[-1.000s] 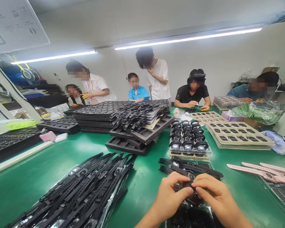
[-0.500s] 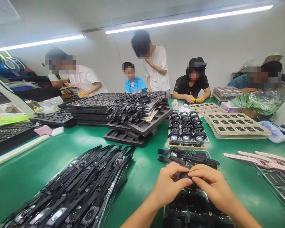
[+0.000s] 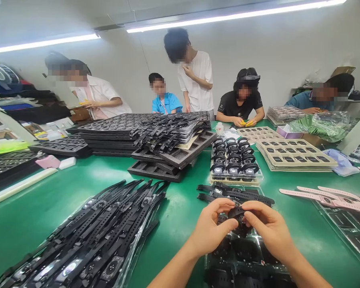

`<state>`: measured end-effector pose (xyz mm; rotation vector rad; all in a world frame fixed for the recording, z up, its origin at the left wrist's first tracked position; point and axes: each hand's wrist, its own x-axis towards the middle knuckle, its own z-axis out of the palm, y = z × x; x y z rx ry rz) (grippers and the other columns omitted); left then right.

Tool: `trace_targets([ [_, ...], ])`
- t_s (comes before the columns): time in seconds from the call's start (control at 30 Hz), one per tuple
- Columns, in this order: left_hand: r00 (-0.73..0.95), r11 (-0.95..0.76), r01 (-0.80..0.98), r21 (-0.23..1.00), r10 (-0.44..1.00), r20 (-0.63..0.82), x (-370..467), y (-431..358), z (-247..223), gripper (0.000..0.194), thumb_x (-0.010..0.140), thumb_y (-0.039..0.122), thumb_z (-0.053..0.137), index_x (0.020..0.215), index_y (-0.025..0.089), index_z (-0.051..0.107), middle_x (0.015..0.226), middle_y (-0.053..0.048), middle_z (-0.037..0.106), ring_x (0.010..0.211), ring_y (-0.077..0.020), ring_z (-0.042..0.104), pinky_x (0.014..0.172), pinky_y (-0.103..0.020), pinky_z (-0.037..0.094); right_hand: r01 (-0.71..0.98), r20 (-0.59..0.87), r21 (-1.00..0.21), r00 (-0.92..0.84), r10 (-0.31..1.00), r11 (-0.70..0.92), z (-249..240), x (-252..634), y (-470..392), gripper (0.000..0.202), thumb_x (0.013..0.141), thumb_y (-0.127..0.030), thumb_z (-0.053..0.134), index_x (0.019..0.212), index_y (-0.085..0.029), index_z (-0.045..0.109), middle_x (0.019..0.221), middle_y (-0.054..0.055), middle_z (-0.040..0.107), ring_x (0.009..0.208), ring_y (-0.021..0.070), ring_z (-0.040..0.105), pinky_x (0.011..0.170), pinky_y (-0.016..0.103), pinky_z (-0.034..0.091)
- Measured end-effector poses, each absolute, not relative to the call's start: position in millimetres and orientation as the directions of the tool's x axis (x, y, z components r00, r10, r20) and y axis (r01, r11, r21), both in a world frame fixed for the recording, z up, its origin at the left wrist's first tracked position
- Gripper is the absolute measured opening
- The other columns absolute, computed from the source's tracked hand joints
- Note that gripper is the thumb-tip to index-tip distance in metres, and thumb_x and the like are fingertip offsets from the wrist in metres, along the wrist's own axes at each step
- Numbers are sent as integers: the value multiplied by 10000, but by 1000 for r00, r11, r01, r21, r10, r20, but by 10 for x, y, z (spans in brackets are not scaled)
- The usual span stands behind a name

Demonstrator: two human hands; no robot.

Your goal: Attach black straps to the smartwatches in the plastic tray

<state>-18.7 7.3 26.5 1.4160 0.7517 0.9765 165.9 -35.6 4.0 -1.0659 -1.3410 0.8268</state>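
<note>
Between my two hands is a black smartwatch point(image 3: 239, 219), its strap curved into a loop. My left hand point(image 3: 211, 226) grips it from the left, thumb and fingers closed about the strap. From the right, my right hand point(image 3: 267, 228) pinches the strap near its top. Part of the watch is hidden behind my fingers. Below it lies a clear plastic tray point(image 3: 208, 260) with dark watches in its compartments. Several black watches with straps laid out flat point(image 3: 252, 198) rest on the tray's far end, just beyond my hands.
Left, black watches point(image 3: 108, 228) cover another tray. Black foam trays point(image 3: 114, 140) are stacked behind. Ahead stands a tray of looped watches point(image 3: 234, 160), beside beige trays point(image 3: 297, 154). Pink-strapped watches point(image 3: 327, 199) lie right. Several people sit or stand across the green table point(image 3: 174, 224).
My fingers have shifted on the strap, and more of the looped watch shows between my hands. The view has moved slightly. At the far left, a person's hands have come up closer together.
</note>
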Motion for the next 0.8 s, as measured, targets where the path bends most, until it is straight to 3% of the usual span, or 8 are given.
trace_targets([
  [0.1,464,-121,-119,986,871,163,-196,79,231,248,776,157,729,1022,186,720,992,-62,732,943,-213,677,831,-310,524,104,280,-957,99,955,270,24,1665,-353,215,894,-440,705,983,-249,744,954,60,754,669,181,687,621,268,601],
  [0.2,471,-282,-47,958,840,270,-194,80,175,147,801,192,748,942,205,789,883,-52,742,863,-201,669,836,-330,520,188,253,-950,-6,967,250,44,1666,-362,312,888,-469,694,1109,-253,742,1130,97,746,934,254,722,842,358,610],
  [0.3,432,-476,5,879,794,428,-179,81,107,115,830,324,773,870,231,828,841,-62,724,831,-198,650,823,-336,531,252,245,-930,-122,962,268,69,1654,-373,367,856,-479,713,1149,-264,757,1219,105,732,1119,308,682,1004,448,541],
  [0.47,349,-660,53,750,716,605,-156,59,30,270,849,469,741,793,221,832,792,-66,678,733,-164,623,681,-276,542,286,241,-922,-100,965,260,51,1603,-385,379,742,-461,823,1081,-294,807,1089,80,794,1003,317,741,927,429,592],
  [0.6,270,-787,75,613,607,747,-145,23,39,261,877,404,731,733,197,803,733,-48,661,690,-137,599,647,-244,523,190,310,-930,-49,949,314,54,1565,-400,345,688,-496,874,994,-341,834,963,46,821,874,278,784,811,317,636],
  [0.8,242,-899,85,429,436,867,-152,-25,106,262,952,337,647,753,191,737,694,-22,654,684,-133,567,663,-249,505,65,418,-904,-80,905,423,134,1540,-416,279,737,-463,865,1008,-421,815,872,-1,825,750,204,790,708,203,631],
])
